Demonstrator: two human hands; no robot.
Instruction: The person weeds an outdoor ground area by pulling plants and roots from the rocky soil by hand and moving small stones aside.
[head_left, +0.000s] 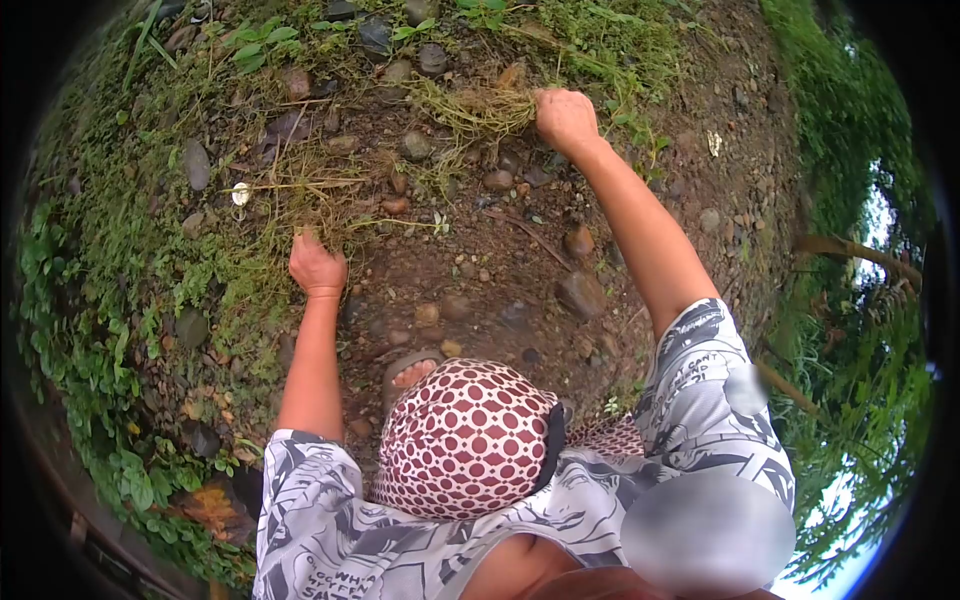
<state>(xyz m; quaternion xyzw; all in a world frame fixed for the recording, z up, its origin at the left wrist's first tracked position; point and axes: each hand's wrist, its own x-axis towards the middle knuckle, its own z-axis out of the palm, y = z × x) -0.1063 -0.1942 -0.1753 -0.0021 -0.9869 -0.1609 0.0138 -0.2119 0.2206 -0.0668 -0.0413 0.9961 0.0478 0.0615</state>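
My right hand (pixel 567 120) is closed, its arm stretched far forward. From its fingers a clump of thin, yellow-green weeds (pixel 480 110) reaches left over the soil. Nearer to me on the left, my left hand (pixel 317 265) is closed at the edge of a patch of tangled weeds (pixel 325 205). Stems run up to its fingertips, which are partly hidden in the growth. Between the two hands lie bare brown soil, a rounded grey stone (pixel 415 146) and a reddish stone (pixel 396 206).
Low green plants (pixel 120 250) cover the left side. Larger stones (pixel 582 295) are set in the soil ahead of my knee (pixel 465 435). My sandalled foot (pixel 408 372) stands beside it. A branch (pixel 860 255) and leafy growth line the right.
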